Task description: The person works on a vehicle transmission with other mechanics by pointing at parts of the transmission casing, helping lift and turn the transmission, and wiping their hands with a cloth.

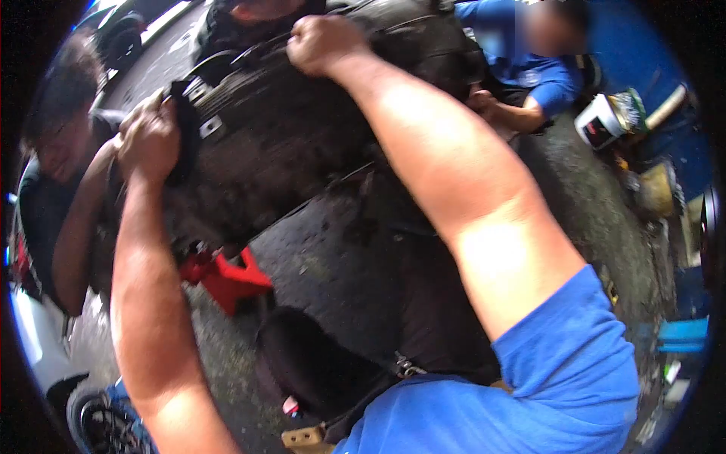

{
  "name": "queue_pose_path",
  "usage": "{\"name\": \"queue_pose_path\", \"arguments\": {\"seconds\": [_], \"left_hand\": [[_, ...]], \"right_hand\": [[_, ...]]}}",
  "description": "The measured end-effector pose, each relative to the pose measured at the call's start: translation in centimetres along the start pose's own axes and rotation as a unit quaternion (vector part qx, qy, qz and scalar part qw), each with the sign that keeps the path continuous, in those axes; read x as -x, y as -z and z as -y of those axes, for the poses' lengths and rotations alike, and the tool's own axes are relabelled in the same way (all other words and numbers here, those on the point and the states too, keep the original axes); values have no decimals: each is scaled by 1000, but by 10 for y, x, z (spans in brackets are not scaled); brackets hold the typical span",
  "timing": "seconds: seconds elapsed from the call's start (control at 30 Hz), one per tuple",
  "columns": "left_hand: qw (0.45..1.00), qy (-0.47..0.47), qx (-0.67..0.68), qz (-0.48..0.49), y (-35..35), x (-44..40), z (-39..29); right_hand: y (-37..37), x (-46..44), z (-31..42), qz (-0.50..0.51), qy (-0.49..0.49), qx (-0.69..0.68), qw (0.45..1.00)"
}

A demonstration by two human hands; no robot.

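Observation:
A large dark, dirty vehicle part (280, 129) spans the upper middle of the view. At its left end, my left hand (150, 138) has its fingers curled over a black edge beside a small metal tab (211, 126). My right hand (321, 45) is closed in a fist at the part's top edge; whether anything is inside it is hidden. Under the left part of the dark object stands a red metal stand (233, 280).
One person (64, 151) is close at the left, another in blue (556, 87) at the upper right, a third partly visible at the top. White bucket (601, 121) and yellowish container (656, 189) stand right. A wheel (98, 416) shows lower left.

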State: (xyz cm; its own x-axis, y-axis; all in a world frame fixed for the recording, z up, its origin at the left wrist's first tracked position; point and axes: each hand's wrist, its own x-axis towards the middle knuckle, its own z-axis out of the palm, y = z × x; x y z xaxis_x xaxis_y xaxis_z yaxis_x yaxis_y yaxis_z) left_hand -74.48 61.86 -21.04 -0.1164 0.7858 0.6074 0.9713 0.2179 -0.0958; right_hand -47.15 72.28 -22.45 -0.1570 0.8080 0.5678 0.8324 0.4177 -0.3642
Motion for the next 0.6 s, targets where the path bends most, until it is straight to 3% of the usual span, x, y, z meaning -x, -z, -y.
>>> {"name": "queue_pose_path", "arguments": {"seconds": [0.2,0.6], "left_hand": [[999,8,-35,5,2,1,-1],[998,25,-34,53,30,10,-23]], "right_hand": [[19,7,7,67,-40,-32,996],[17,8,8,60,-36,-44,997]]}}
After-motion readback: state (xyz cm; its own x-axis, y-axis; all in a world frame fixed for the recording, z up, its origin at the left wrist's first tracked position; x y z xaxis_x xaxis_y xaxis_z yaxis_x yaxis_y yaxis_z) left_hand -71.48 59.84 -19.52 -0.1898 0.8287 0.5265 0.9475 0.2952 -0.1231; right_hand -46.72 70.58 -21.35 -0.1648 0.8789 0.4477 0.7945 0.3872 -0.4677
